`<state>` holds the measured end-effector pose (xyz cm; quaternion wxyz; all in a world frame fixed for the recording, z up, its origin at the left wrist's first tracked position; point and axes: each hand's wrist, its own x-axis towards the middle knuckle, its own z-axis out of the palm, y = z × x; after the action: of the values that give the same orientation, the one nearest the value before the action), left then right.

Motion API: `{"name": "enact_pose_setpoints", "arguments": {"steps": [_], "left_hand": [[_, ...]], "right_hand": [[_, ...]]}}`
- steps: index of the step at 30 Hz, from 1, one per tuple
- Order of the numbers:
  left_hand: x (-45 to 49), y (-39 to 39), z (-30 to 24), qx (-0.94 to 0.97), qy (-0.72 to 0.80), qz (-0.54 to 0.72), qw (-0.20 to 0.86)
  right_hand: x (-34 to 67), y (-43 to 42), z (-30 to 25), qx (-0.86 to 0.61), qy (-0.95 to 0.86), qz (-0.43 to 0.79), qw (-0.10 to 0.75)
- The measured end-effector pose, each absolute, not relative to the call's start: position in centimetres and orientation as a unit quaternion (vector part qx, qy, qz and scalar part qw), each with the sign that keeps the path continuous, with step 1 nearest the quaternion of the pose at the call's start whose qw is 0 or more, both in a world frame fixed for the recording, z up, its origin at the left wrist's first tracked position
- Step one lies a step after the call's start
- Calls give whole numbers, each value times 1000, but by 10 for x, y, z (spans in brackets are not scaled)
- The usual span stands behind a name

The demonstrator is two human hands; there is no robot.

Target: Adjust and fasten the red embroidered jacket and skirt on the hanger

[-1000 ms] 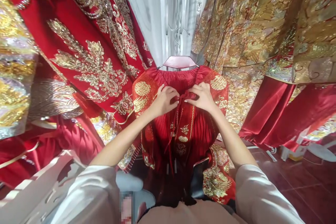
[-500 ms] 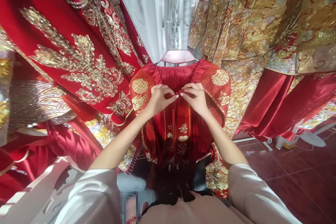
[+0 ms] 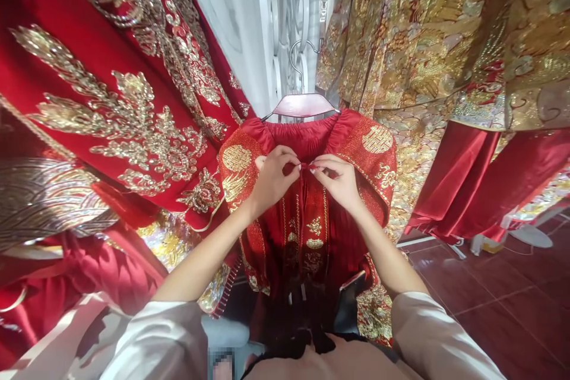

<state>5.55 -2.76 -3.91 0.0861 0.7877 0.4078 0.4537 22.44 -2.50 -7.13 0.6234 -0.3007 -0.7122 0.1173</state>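
Note:
A red embroidered jacket (image 3: 314, 211) with gold motifs hangs in front of me on a hanger (image 3: 306, 105) with a pale top and a metal hook. At the middle of its neckline, my left hand (image 3: 276, 173) pinches a thin red tie string (image 3: 304, 165). Just beside it, my right hand (image 3: 336, 178) also closes finger and thumb on the string. A short stretch of string shows between the fingertips, and a thin strand hangs down the jacket's front. The exact shape of the knot or loop is too small to make out.
To the left hangs a red gown (image 3: 146, 119) with beaded gold embroidery. Gold brocade garments (image 3: 427, 29) fill the right, above red satin cloth (image 3: 449, 178). Behind stand a white curtain (image 3: 231, 18) and white scrollwork. Dark red floor tiles (image 3: 503, 291) show at lower right.
My hands have drawn slightly apart at the neckline, showing more string between the fingertips. The jacket and hanger sit a little lower in view as the camera shifts.

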Motion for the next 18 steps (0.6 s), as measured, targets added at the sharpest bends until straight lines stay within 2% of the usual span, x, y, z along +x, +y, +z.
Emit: {"name": "enact_pose_setpoints", "arguments": {"steps": [4,7,18], "left_hand": [[52,-26,-36,790,333,467,215],[48,-27,-38,781,327,477,237],[44,-46,-46,796,320,512,38]], "right_hand": [[219,-30,-66,-287,-725,57,623],[213,-33,-62,-285,-737,11,613],[204,-33,-62,-288,-762,-102,571]]}}
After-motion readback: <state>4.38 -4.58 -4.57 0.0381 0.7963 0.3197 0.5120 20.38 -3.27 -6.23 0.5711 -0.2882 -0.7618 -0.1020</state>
